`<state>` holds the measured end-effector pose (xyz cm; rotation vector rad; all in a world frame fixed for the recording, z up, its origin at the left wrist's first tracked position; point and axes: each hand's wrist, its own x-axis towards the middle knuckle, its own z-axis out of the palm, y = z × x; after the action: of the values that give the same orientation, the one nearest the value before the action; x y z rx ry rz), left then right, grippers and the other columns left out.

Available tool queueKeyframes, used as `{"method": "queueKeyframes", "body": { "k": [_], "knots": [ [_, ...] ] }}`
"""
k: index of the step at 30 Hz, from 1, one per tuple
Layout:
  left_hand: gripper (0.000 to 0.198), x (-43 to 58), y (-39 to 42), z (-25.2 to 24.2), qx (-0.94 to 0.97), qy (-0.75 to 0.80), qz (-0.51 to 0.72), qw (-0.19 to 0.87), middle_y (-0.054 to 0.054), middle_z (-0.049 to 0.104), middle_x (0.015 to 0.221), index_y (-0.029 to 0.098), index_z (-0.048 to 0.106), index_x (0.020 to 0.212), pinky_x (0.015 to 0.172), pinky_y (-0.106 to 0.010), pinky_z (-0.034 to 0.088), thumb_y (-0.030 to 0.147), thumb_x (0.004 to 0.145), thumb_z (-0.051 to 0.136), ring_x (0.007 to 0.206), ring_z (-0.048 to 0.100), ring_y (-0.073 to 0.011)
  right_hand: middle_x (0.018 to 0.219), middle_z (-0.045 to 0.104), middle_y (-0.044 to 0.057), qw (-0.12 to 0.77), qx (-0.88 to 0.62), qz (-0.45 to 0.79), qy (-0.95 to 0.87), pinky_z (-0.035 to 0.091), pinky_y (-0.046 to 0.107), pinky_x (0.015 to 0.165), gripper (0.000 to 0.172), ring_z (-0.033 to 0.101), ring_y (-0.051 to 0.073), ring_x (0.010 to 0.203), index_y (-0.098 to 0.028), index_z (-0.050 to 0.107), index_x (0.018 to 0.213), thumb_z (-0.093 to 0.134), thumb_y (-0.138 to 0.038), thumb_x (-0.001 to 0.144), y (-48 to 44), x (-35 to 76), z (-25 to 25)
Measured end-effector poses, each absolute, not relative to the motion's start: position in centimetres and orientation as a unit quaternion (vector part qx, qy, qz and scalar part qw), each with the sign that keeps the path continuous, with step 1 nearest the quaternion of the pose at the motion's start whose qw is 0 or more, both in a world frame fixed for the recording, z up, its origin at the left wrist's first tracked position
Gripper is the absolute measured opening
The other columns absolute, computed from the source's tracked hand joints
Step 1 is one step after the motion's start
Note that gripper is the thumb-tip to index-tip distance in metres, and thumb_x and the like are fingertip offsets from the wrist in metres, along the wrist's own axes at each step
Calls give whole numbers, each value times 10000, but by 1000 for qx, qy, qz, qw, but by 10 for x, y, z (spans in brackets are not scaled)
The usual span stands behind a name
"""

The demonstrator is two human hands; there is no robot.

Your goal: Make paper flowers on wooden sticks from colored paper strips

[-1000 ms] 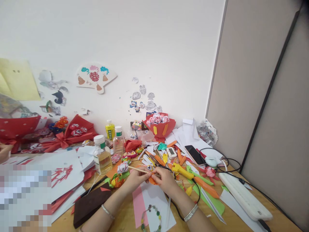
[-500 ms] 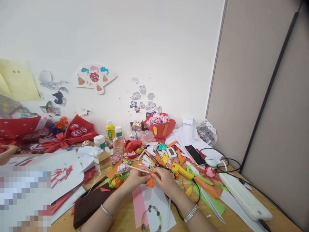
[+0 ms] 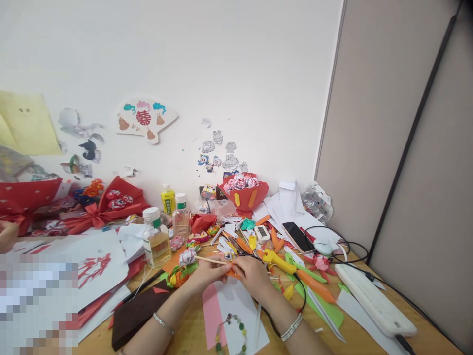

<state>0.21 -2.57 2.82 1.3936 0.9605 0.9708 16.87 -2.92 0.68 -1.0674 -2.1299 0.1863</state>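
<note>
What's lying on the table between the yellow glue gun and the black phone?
In the head view, orange paper strips lie between the yellow glue gun and the black phone, on scattered white paper scraps.

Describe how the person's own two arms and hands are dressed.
Both forearms are bare, with no sleeves in view. The left wrist wears a thin silver bracelet; the right wrist wears a wider silver bracelet of several strands. No gloves on the left hand or right hand.

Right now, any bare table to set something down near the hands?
Little. Bare wood shows between the dark brown board and the pink-and-white sheet, under the left forearm, and at the near right edge between the green paper strips and the white power strip. Behind the left hand and right hand, bottles, paper flowers and scraps crowd everything.
</note>
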Motion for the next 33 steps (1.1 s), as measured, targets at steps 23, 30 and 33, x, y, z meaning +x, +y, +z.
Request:
{"method": "queueKeyframes", "body": {
  "k": [23,30,33],
  "knots": [
    [409,10,-35,25,542,360,392,651,23,617,631,168,532,735,610,-282,467,505,603,725,562,589,-125,752,647,2,406,-454,117,-784,368,231,640,91,581,159,744,-205,602,769,545,-141,796,-31,166,7],
    [433,10,-24,15,591,386,397,586,32,604,572,161,519,677,472,-218,394,561,622,675,448,548,-97,766,647,10,414,-462,115,-776,373,232,635,93,577,158,738,-202,608,767,533,-169,812,-37,163,10],
    [433,10,-23,17,622,386,409,545,45,579,517,168,495,635,425,-203,356,569,635,658,401,516,-85,802,659,17,423,-449,128,-777,395,238,656,101,588,165,762,-205,626,825,534,-168,810,-37,162,10]
  ]
}}
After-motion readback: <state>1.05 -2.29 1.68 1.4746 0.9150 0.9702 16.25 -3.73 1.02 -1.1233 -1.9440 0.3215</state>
